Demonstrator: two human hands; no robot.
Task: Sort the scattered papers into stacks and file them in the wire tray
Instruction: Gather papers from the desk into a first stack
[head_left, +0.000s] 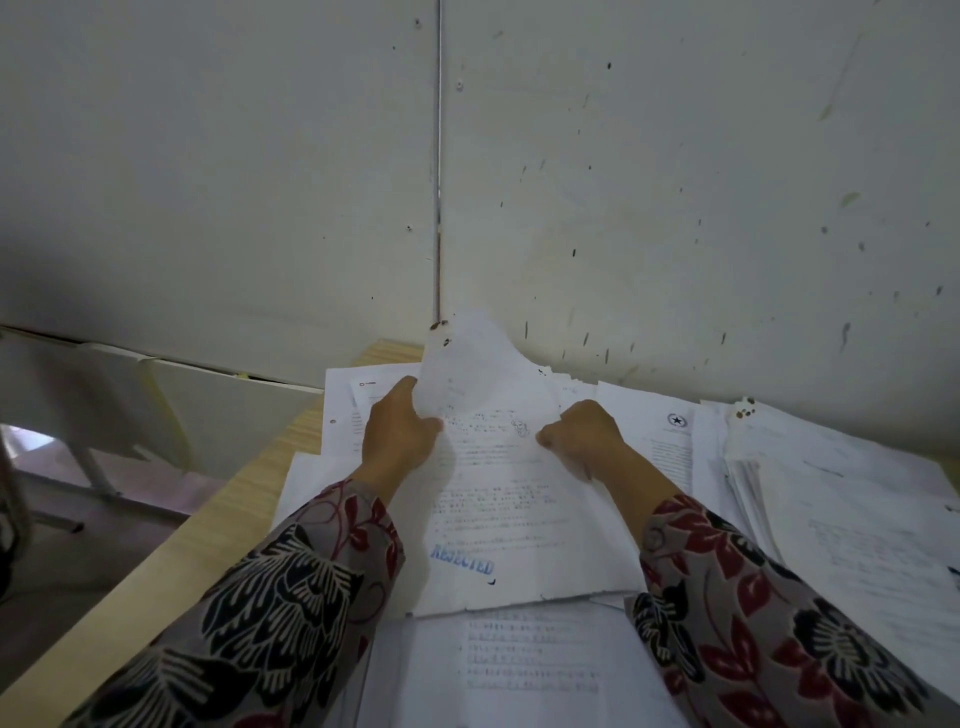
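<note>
A stack of printed sheets lies in front of me, its top page stamped "REJECTED" in blue near the bottom left. My left hand grips the left edge of the upper sheets and lifts their far end, which curls up toward the wall. My right hand is closed on the right edge of the same stack. More loose papers lie under and below it. A thicker pile sits to the right. No wire tray is in view.
The wooden desk shows bare along its left edge, which drops off to the floor. A stained white wall stands right behind the papers. A white table or chair frame stands lower left.
</note>
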